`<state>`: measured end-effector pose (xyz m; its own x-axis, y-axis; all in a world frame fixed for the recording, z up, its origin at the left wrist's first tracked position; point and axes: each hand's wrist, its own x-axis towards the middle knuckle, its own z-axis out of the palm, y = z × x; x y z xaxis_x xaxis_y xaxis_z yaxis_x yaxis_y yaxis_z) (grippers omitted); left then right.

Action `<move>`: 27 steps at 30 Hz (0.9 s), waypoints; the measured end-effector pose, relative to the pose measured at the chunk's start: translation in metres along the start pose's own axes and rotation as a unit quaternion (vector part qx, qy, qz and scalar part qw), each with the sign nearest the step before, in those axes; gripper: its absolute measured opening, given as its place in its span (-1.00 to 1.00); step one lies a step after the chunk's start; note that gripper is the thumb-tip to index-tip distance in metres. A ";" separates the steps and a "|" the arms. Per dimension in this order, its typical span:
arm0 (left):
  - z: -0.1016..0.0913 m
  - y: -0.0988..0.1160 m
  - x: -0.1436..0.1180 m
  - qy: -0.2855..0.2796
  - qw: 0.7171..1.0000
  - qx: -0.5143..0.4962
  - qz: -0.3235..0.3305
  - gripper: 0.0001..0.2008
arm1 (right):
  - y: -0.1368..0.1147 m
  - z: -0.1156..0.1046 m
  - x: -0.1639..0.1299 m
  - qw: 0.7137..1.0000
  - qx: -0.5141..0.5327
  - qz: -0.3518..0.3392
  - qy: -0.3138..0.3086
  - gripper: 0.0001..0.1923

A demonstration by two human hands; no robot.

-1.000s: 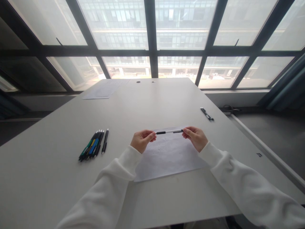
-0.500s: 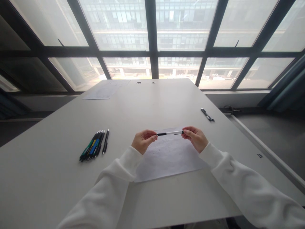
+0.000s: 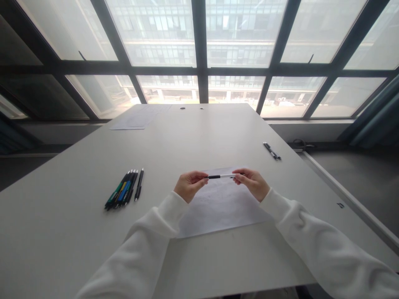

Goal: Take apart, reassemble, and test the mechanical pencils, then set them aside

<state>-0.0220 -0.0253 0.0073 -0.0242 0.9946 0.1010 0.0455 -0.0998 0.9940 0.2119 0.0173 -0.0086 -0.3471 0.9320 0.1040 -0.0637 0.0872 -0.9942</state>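
Note:
Between my two hands, a black and white pen point(image 3: 220, 176) is held level above a white sheet of paper point(image 3: 224, 211). My left hand point(image 3: 191, 185) pinches its dark end between thumb and fingers. On the other side my right hand point(image 3: 252, 182) grips the white end, and its fingers cover the tip and part of the clip. Left of my hands lies a bunch of pens point(image 3: 121, 190) with black, green, yellow and blue parts. A single black pen point(image 3: 139, 185) rests just beside that bunch.
Two pens point(image 3: 272, 151) lie near the table's right edge, and a small dark clip-like piece point(image 3: 340, 205) sits farther down that side. More paper point(image 3: 134, 118) is at the far left of the white table point(image 3: 77, 241). Tall windows point(image 3: 237, 33) stand behind it.
My right hand has slid inward along the pen, so less of its white end shows. My left hand keeps its pinch, shifted very slightly right.

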 end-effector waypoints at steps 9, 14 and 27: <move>0.001 -0.006 0.000 -0.005 1.000 -0.007 0.021 -0.81 | 0.005 0.001 -0.001 1.000 0.011 -0.003 -0.021 -0.68; 0.002 -0.006 0.000 0.001 1.000 -0.012 0.005 -0.79 | 0.004 0.001 -0.001 1.000 -0.002 -0.021 -0.009 -0.66; 0.005 0.004 0.000 0.015 0.998 -0.033 -0.045 -0.75 | 0.003 0.001 -0.003 0.998 -0.038 -0.051 0.005 -0.66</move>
<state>-0.0167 -0.0257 0.0112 -0.0555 0.9984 0.0114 -0.0244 -0.0127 0.9996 0.2114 0.0144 -0.0120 -0.3328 0.9206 0.2045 -0.0267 0.2076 -0.9779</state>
